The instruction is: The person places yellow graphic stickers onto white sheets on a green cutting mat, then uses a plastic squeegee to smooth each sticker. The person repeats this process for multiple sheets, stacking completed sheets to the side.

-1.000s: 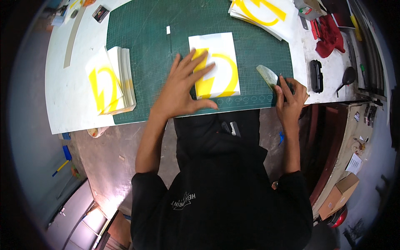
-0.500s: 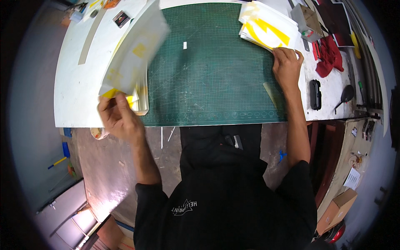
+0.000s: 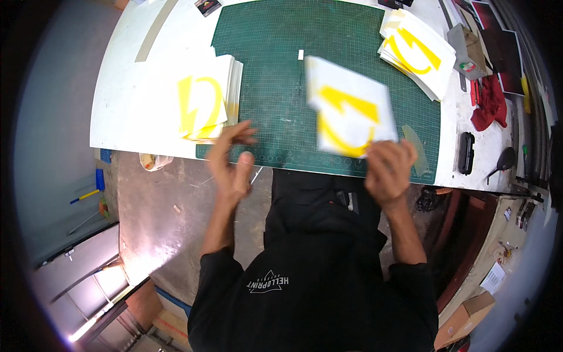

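My right hand [image 3: 390, 170] pinches the near edge of a white sheet with a yellow design [image 3: 352, 111], holding it over the green cutting mat [image 3: 264, 35]. The sheet is slightly blurred. My left hand [image 3: 231, 161] holds nothing; its fingers and thumb are apart at the mat's near left edge. Just beyond that hand, a stack of similar white and yellow sheets [image 3: 202, 105] lies across the mat's left side. Another stack of such sheets [image 3: 416, 50], somewhat fanned, rests at the far right of the mat.
Right of the mat are a grey metal block [image 3: 469, 50], a red cloth [image 3: 489, 105], a black case [image 3: 466, 152] and a round black tool [image 3: 504, 159]. A translucent scraper-like piece [image 3: 413, 146] lies near my right hand. A beige strip [image 3: 155, 32] lies at far left.
My left hand has let go of the sheet it was lifting and moved right. My right hand has left the right stack, come nearer and left, and now holds a sheet. The view has shifted.
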A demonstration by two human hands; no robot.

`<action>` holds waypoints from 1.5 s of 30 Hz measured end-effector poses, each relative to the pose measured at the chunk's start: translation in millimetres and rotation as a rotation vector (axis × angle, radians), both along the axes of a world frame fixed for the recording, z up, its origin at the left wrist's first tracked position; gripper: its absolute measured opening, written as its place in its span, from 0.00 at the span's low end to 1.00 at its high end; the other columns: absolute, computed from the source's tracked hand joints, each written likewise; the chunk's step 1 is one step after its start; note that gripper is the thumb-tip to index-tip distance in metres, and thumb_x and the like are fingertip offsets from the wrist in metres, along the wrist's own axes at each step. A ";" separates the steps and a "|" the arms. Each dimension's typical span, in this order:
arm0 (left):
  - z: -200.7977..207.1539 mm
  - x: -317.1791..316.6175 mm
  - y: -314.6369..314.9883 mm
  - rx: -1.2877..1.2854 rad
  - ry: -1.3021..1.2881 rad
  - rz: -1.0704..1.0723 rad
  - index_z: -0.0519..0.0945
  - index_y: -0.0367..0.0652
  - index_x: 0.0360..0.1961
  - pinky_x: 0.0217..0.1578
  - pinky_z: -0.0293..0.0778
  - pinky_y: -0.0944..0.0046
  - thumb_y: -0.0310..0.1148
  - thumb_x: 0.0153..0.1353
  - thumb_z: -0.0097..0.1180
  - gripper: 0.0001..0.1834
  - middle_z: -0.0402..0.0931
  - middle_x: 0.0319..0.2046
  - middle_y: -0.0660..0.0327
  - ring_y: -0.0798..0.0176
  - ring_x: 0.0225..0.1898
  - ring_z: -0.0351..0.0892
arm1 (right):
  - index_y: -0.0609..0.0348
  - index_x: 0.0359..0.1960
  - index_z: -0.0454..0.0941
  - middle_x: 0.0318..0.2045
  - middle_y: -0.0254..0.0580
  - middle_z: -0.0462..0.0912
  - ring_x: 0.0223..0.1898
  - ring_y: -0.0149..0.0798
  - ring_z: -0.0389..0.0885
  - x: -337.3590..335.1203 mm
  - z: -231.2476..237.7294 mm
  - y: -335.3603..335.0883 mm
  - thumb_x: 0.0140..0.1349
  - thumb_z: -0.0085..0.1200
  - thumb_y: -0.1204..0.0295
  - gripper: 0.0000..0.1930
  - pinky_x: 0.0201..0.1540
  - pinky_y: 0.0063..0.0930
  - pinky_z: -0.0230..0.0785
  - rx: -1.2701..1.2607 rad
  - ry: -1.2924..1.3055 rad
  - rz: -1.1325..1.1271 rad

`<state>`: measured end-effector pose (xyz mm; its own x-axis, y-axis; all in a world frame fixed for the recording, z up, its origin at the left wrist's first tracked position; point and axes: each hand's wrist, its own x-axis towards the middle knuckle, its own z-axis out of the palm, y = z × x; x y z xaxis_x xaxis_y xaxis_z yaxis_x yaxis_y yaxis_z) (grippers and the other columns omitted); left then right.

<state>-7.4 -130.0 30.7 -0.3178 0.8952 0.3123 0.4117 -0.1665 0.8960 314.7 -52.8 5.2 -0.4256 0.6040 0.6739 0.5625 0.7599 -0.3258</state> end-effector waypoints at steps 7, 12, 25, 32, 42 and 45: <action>-43.5 53.2 33.0 -0.265 -0.813 -0.191 0.81 0.31 0.59 0.53 0.77 0.66 0.34 0.80 0.52 0.17 0.85 0.51 0.58 0.70 0.51 0.83 | 0.58 0.58 0.85 0.61 0.54 0.82 0.61 0.45 0.82 -8.7 -2.3 -17.3 0.63 0.71 0.67 0.21 0.66 0.50 0.66 -0.397 0.098 0.001; -41.8 63.0 31.4 -0.175 -0.906 -0.271 0.82 0.31 0.58 0.51 0.77 0.69 0.35 0.81 0.52 0.18 0.85 0.51 0.58 0.70 0.49 0.83 | 0.68 0.49 0.84 0.44 0.41 0.87 0.43 0.26 0.82 0.5 -24.9 21.4 0.70 0.68 0.70 0.13 0.43 0.21 0.72 -0.973 0.792 -0.148; -53.1 51.0 45.6 -0.298 -0.485 -0.267 0.83 0.30 0.54 0.41 0.74 0.70 0.30 0.79 0.52 0.14 0.85 0.40 0.63 0.75 0.39 0.79 | 0.69 0.53 0.82 0.39 0.36 0.87 0.37 0.22 0.81 51.2 17.4 15.7 0.73 0.61 0.77 0.11 0.43 0.17 0.72 -1.227 0.838 0.154; -55.3 60.3 47.0 -0.006 -0.173 0.038 0.69 0.35 0.69 0.42 0.76 0.70 0.20 0.64 0.66 0.33 0.84 0.48 0.57 0.70 0.41 0.82 | 0.69 0.66 0.73 0.52 0.44 0.87 0.49 0.27 0.85 29.9 9.3 31.7 0.78 0.54 0.71 0.20 0.53 0.23 0.77 -1.608 0.991 0.378; -48.1 38.8 46.8 -0.632 -0.711 -0.441 0.82 0.33 0.58 0.50 0.76 0.67 0.44 0.79 0.54 0.22 0.84 0.52 0.59 0.70 0.49 0.82 | 0.71 0.63 0.76 0.55 0.47 0.86 0.53 0.32 0.86 33.1 -16.7 50.9 0.78 0.56 0.63 0.23 0.57 0.30 0.78 -1.837 0.801 0.235; -42.7 38.8 63.7 -0.606 -0.743 -0.516 0.76 0.33 0.66 0.60 0.75 0.62 0.50 0.79 0.53 0.30 0.81 0.60 0.57 0.64 0.59 0.81 | 0.72 0.64 0.75 0.56 0.47 0.85 0.55 0.33 0.85 44.8 -25.5 47.1 0.73 0.63 0.62 0.27 0.60 0.30 0.76 -1.670 0.895 0.453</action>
